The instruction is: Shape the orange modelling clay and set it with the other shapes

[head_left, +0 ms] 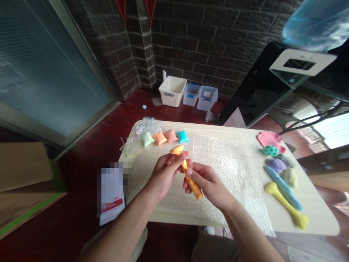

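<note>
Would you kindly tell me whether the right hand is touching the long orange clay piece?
Touching: the head view shows the right hand with its thumb laid against the long orange clay piece.

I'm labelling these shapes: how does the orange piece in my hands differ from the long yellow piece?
The orange piece is in the left hand and right hand; the yellow piece lies on the table. Fingers partly cover the orange piece; the yellow piece is uncovered. Both are elongated.

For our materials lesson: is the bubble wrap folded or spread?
Spread: the bubble wrap lies as a wide sheet over the table, below the left hand and right hand.
</note>
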Available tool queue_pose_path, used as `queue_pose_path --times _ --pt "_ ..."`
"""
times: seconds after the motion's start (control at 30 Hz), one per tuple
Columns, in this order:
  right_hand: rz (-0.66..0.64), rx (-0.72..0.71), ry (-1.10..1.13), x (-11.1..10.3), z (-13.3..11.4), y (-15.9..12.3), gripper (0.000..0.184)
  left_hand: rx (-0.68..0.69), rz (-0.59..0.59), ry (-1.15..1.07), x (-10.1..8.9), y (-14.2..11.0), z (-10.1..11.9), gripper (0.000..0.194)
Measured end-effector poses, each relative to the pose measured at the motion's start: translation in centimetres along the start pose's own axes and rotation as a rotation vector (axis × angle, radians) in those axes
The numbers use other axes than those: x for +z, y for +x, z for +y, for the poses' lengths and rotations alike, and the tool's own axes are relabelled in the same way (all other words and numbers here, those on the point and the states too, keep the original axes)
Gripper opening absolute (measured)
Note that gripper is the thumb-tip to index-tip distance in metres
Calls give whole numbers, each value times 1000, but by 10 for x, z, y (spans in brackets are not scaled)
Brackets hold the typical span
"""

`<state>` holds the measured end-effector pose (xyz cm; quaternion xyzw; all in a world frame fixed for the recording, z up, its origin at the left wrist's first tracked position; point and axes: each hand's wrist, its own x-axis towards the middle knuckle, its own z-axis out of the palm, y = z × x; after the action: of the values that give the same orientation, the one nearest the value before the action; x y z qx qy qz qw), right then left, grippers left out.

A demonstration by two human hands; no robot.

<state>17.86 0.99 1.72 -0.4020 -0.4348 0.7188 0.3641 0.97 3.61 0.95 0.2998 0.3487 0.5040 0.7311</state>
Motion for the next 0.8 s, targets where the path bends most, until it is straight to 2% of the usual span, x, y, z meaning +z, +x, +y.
queue_pose_path --times 0.23,0.37,0.43,0.6,0.8 --pt "16 -6 -43 -1 -1 -1 41 1 56 -47 0 2 -2 48" --pt "26 -72 -78 4 2 0 42 2 69 -28 -1 2 -3 48" --pt "40 -110 -103 6 4 0 43 -2 34 -14 0 0 -3 48" --pt "101 -155 -95 6 4 2 42 -75 -149 -14 4 -5 -1 44" --pt "123 -138 -16 9 5 1 42 -56 -152 1 3 -5 -5 38"
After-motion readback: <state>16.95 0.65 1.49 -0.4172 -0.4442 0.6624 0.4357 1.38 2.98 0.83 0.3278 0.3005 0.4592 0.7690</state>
